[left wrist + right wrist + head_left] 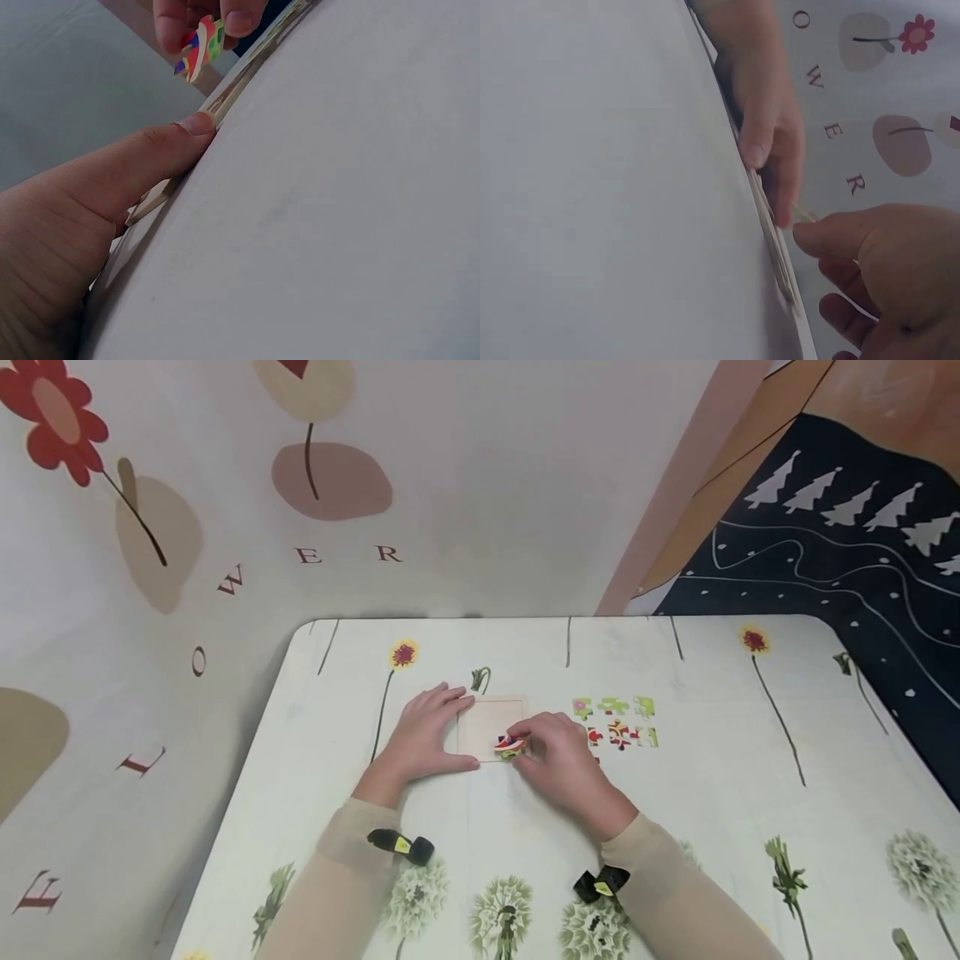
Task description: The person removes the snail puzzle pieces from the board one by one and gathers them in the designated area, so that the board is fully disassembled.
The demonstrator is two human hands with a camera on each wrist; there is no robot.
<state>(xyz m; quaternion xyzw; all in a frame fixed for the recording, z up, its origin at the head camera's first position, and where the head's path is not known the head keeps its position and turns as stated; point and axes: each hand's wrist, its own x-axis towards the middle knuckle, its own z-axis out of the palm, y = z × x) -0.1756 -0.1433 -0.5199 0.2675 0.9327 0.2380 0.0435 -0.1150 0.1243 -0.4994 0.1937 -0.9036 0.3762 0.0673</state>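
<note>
A shallow, pale wooden puzzle tray (489, 720) lies on the table. My left hand (426, 733) spans its left side, fingers at the far corner and thumb along the near edge; in the left wrist view the thumb (161, 150) presses on the rim. My right hand (558, 764) pinches a jigsaw piece (509, 745) over the tray's near right part. Red, white, purple and green show on the piece (202, 49) in the left wrist view, where it is held above the rim. From the right wrist, the right hand (892, 277) mostly hides it.
Several loose jigsaw pieces (618, 732), green and red, lie in rows to the right of the tray, partly behind the right hand. The table (720, 827) has a flower-printed cover, and a printed wall (480, 527) stands along its far edge.
</note>
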